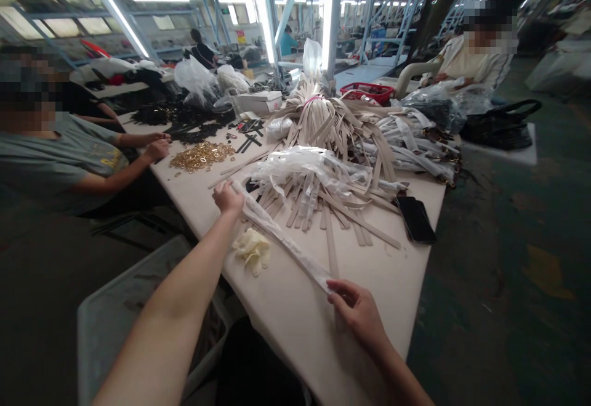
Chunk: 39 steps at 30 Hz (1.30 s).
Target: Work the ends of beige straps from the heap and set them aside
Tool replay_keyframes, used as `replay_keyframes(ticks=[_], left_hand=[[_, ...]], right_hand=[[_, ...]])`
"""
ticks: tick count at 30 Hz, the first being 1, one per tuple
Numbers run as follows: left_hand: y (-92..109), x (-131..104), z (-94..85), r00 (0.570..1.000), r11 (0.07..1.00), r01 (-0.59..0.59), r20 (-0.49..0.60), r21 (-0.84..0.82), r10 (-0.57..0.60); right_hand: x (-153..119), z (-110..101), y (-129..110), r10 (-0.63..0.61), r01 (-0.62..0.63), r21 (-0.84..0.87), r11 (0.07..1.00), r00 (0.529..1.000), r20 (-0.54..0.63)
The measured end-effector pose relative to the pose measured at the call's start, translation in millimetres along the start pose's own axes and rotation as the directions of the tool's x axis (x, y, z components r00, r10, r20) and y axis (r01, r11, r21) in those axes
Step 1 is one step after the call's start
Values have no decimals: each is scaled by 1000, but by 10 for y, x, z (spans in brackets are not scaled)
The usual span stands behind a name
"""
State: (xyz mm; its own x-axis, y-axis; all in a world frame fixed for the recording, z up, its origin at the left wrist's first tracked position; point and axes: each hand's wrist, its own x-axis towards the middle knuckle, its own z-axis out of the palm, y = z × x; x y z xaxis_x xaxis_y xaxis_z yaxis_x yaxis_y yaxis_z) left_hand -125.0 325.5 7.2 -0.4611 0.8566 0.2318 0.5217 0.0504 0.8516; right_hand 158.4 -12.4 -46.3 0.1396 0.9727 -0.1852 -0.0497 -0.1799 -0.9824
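Note:
A long strap in a white plastic sleeve (284, 239) is stretched slantwise over the near part of the table (295, 320). My left hand (228, 198) is closed on its far end. Its near end is pinched between the thumb and fingers of my right hand (355, 307). Below the strap, close to my left forearm, lies a crumpled pale yellow glove (252, 250). Beyond the strap, loose beige straps (341, 209) spread out beneath clear plastic sleeves (305, 166). A tied bundle of beige straps (318, 113) rises behind them.
A black phone (416, 219) lies by the right table edge. Gold metal buckles (201, 156) are heaped at left before a seated co-worker (60, 153). A plastic crate (133, 295) stands below the left edge. Wrapped straps (410, 141) and a red basket (368, 93) sit at back right.

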Motion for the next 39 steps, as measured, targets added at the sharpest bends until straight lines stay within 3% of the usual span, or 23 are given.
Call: replay_keyframes(ticks=[3, 5, 6, 8, 10, 12, 13, 15, 17, 19, 23, 25, 29, 34, 36, 39], left_hand=[[167, -617, -159, 985, 988, -146, 81, -50, 150], [189, -1304, -308, 957, 984, -111, 254, -136, 143], [166, -1688, -385, 925, 982, -39, 366, -185, 106], [76, -2431, -509, 807, 956, 175, 590, -234, -3], [-25, -3012, -561, 613, 897, 398, 783, -194, -103], [-91, -3361, -535, 510, 796, 579, 840, -176, -186], [-106, -3453, -502, 488, 736, 651, 845, -187, -217], [-108, -3518, -430, 493, 627, 739, 832, -248, -252], [-92, -3499, -378, 527, 559, 766, 808, -318, -264], [-76, -3462, -358, 564, 529, 763, 782, -372, -265], [-68, -3439, -363, 599, 503, 751, 762, -428, -247], [-65, -3448, -366, 591, 519, 745, 775, -419, -223], [-47, -3452, -374, 534, 576, 738, 826, -350, -181], [-41, -3366, -372, 543, 586, 722, 826, -366, -153], [-47, -3308, -344, 558, 575, 718, 818, -392, -140], [-57, -3226, -268, 610, 558, 704, 777, -440, -156]], right_hand=[[-2, 23, -38, 16, -18, 85, 996, 1000, 17], [11, 52, -44, 30, -31, 121, 992, 999, 11], [20, 72, -39, 37, -37, 136, 990, 999, -1], [34, 117, -23, 48, -42, 172, 984, 998, -31], [28, 168, -7, 53, -43, 220, 975, 998, -40], [-3, 222, 4, 61, -51, 262, 964, 998, -29], [-25, 249, 8, 69, -61, 276, 959, 997, -18], [-75, 299, 16, 88, -82, 295, 952, 996, -7], [-117, 335, 24, 103, -92, 305, 948, 994, -19], [-137, 348, 27, 120, -103, 307, 946, 992, -39], [-124, 320, 18, 133, -120, 246, 962, 990, -36], [-106, 301, 19, 88, -77, 173, 982, 994, -60], [-76, 294, 39, 34, -26, 88, 996, 995, -96], [-40, 260, 0, 81, -80, 70, 994, 997, -6], [-9, 189, -48, 44, -43, -39, 998, 999, 14], [63, 49, -119, -103, 41, -431, 902, 987, -122]])
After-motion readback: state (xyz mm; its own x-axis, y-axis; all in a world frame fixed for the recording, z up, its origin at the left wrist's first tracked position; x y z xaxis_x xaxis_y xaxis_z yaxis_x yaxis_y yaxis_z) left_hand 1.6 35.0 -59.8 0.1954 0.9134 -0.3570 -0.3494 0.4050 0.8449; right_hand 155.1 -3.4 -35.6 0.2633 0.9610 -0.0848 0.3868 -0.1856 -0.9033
